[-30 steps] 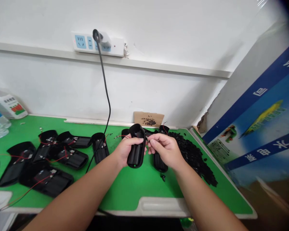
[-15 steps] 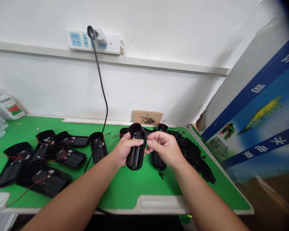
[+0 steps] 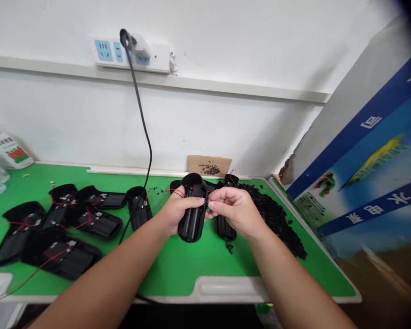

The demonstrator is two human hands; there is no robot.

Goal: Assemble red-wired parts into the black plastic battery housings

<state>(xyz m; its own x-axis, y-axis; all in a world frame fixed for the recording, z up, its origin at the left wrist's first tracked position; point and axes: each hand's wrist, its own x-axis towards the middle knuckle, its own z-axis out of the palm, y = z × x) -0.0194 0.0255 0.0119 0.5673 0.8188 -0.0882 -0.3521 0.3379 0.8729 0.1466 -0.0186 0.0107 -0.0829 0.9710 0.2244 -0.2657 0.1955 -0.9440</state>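
One black housing (image 3: 192, 224): held above the green tabletop (image 3: 174, 274), between left hand (image 3: 174, 212) and right hand (image 3: 234, 208); hollow side showing, flared end pointing away.

Left-hand fingers: closed around the housing's left side, thumb laid across the open face, the others mostly hidden behind.

Right-hand fingers: bent inward at the housing's right edge, thumb and forefinger tips nearly meeting; cannot tell whether pressed together or pinching something tiny.

Red wire (image 3: 174, 189): just beside the left-hand knuckles; cannot tell which housing joined to.

Second housing (image 3: 226, 232): lying on the green, partly covered by the right hand.

Small black part (image 3: 229, 249): near that housing's closer end, on the tabletop.

Heap of black pieces (image 3: 281, 224): spread across the right side of the table, partly behind the right forearm.

Cardboard (image 3: 193, 161): at the table's far edge, tiny dark bits scattered over its face.

Five wired housings (image 3: 61, 256): clustered at the left, some overlapping, thin red leads trailing.

Lone housing (image 3: 139, 217): between cluster and left hand, crossed by the black cable (image 3: 142, 114).

Power strip (image 3: 160, 58): fixed to the wall, plug inserted.

White-labelled bottle (image 3: 10, 151): at the far left corner.

Blue printed panel (image 3: 356, 196): slanting beyond the table's right edge.
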